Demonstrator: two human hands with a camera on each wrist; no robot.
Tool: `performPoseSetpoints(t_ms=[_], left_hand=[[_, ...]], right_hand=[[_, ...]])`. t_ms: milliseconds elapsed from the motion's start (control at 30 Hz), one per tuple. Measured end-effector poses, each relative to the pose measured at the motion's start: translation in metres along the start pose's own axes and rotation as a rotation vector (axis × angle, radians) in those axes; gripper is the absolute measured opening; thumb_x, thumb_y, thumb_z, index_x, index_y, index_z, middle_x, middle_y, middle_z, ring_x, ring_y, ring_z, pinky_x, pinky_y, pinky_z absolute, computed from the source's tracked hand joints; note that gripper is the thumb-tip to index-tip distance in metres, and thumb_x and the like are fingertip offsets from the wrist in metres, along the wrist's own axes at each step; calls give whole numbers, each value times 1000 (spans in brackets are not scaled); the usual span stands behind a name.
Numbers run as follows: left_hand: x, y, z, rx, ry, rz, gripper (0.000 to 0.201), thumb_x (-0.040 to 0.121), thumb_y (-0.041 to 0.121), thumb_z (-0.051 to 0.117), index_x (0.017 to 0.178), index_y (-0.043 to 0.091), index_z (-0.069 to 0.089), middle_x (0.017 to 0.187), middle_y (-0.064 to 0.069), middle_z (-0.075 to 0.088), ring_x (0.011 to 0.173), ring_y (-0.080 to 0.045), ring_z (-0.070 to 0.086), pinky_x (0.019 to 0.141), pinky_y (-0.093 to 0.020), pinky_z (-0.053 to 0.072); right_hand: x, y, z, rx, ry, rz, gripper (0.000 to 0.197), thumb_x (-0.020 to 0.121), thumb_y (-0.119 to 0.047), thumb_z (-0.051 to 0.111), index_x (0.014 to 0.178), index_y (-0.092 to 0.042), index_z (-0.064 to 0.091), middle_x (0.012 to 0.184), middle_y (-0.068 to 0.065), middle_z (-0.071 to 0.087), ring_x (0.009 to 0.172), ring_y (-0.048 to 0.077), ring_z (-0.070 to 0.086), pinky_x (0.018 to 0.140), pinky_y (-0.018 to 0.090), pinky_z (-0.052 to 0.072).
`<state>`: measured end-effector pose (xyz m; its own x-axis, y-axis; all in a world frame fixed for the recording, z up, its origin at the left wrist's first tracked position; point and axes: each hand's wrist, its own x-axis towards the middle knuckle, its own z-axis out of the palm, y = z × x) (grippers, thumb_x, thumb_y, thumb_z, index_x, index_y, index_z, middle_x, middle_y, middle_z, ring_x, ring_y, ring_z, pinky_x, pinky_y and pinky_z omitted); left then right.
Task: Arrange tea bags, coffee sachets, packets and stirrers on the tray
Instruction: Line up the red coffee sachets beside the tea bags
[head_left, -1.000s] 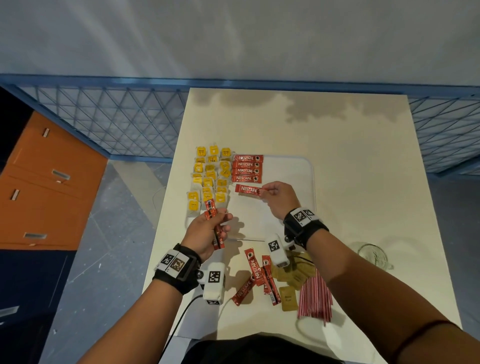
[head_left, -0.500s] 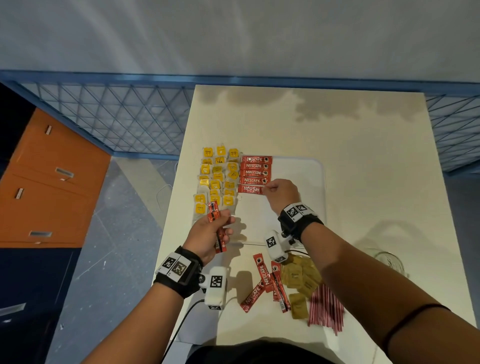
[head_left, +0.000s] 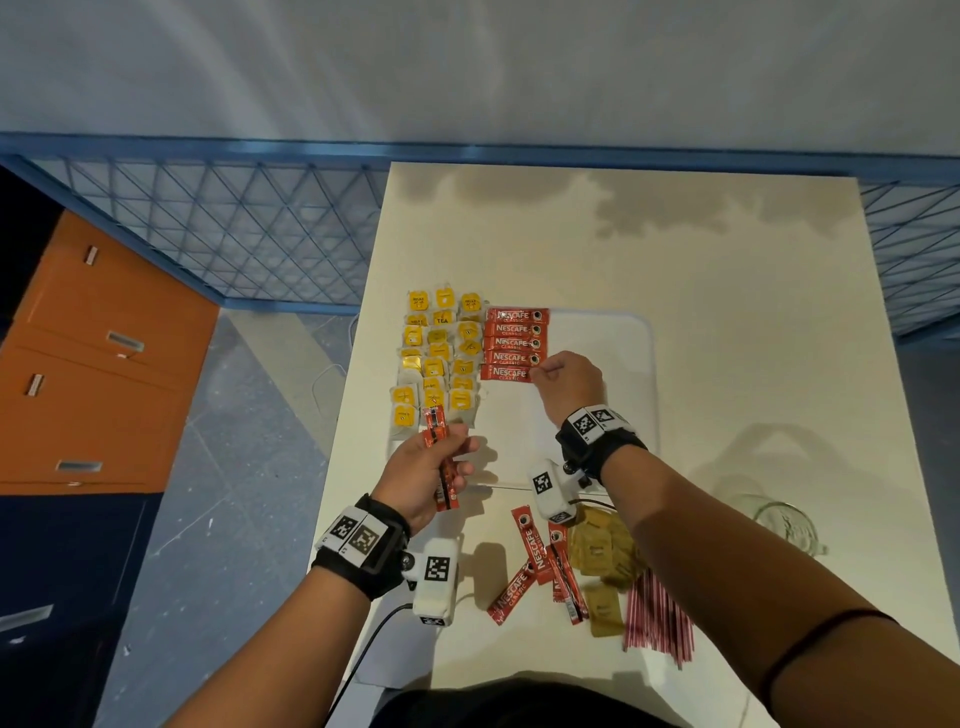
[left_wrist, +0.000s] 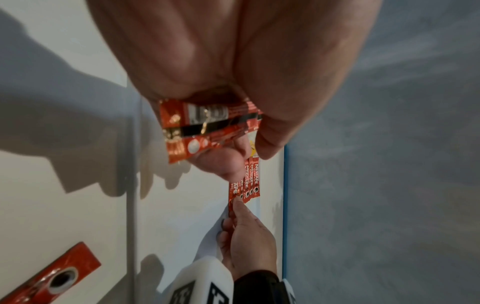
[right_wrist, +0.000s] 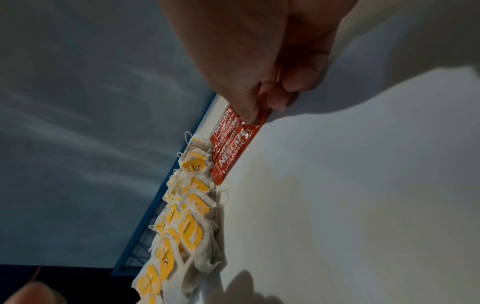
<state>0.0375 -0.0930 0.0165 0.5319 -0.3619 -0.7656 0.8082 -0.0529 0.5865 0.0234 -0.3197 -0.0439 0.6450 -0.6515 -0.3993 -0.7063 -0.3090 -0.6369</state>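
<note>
A white tray (head_left: 613, 364) lies on the cream table (head_left: 727, 291). Yellow tea bags (head_left: 441, 358) (right_wrist: 192, 222) fill its left side in rows. Red coffee sachets (head_left: 511, 338) lie stacked in a column beside them. My right hand (head_left: 563, 382) pinches the right end of the lowest sachet (head_left: 506, 373) (right_wrist: 233, 152), which lies flat under the column. My left hand (head_left: 428, 470) hovers over the tray's near left corner and grips a few red sachets (head_left: 439, 457) (left_wrist: 205, 127) upright.
Near the table's front edge lie loose red sachets (head_left: 535, 561), brown packets (head_left: 602, 556) and a bundle of red-striped stirrers (head_left: 657, 613). A clear glass (head_left: 784, 525) stands at the right. Left of the table are a blue mesh fence (head_left: 234, 228) and orange drawers (head_left: 93, 364).
My right hand carried its sachet up and left and set it directly under the column of sachets. The left hand stayed in place with its bundle.
</note>
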Motion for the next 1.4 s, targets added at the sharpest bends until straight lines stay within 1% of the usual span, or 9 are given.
performPoseSetpoints(t_ms=[167, 433, 533, 733, 833, 1000, 1133, 1267, 1400], left_hand=[[-2, 1, 2, 14, -30, -7, 31, 101, 12, 58, 129, -1, 59, 92, -10, 75, 62, -19, 62, 51, -24, 53], [-8, 4, 7, 99, -167, -39, 28, 101, 1, 49, 125, 5, 62, 95, -15, 71, 63, -21, 63, 45, -25, 47], [-11, 1, 8, 187, -238, -28, 26, 105, 3, 45, 124, 8, 62, 91, -12, 69, 63, -18, 64, 46, -24, 47], [-21, -5, 15, 369, -332, -34, 23, 105, 7, 48, 123, 12, 61, 90, -7, 70, 62, -19, 63, 43, -23, 43], [-22, -12, 16, 479, -343, -27, 27, 96, 21, 61, 122, 14, 65, 91, -9, 70, 63, -25, 53, 43, -24, 31], [-30, -18, 20, 453, -327, -8, 19, 100, 27, 61, 111, 14, 69, 88, -9, 68, 60, -19, 54, 41, -21, 30], [-29, -21, 16, 329, -226, -8, 64, 92, 62, 56, 112, 2, 65, 80, -7, 60, 55, -15, 46, 38, -18, 25], [-30, -22, 15, 216, -163, 18, 42, 104, 38, 52, 118, 1, 63, 74, -1, 57, 51, -12, 42, 38, -17, 23], [-28, -26, 15, 183, -41, 76, 20, 103, 17, 56, 111, 5, 69, 79, -5, 57, 54, -13, 44, 37, -18, 23]], right_hand=[[-1, 0, -1, 2, 24, 2, 15, 93, -37, 72, 84, -32, 61, 85, -14, 67, 85, 15, 68, 78, 30, 55], [-15, -7, -12, 46, -10, -31, 18, 97, -43, 67, 99, -26, 66, 88, -13, 65, 81, 10, 62, 62, 22, 41], [-28, -14, -19, 106, -132, -140, 17, 96, -38, 68, 98, -22, 74, 90, -14, 68, 78, -1, 59, 64, 19, 41], [-62, -18, -35, 173, -477, -309, 24, 95, -46, 68, 93, -25, 81, 85, -5, 74, 82, 15, 67, 80, 35, 55], [-75, -13, -38, 100, -600, -364, 26, 92, -51, 68, 94, -28, 81, 91, 4, 76, 85, 23, 69, 86, 44, 56], [-97, -10, -54, 202, -673, -340, 17, 101, -27, 65, 101, -13, 75, 72, -5, 73, 63, 7, 66, 67, 25, 52], [-106, -2, -65, 277, -648, -315, 15, 103, -26, 63, 100, -16, 73, 73, -3, 69, 57, 9, 55, 60, 37, 44], [-111, 3, -76, 302, -595, -317, 14, 102, -25, 64, 100, -18, 75, 86, 0, 76, 59, 8, 58, 63, 32, 48], [-114, 9, -83, 306, -529, -307, 17, 101, -26, 66, 99, -15, 79, 82, -5, 76, 57, 6, 55, 61, 23, 46]])
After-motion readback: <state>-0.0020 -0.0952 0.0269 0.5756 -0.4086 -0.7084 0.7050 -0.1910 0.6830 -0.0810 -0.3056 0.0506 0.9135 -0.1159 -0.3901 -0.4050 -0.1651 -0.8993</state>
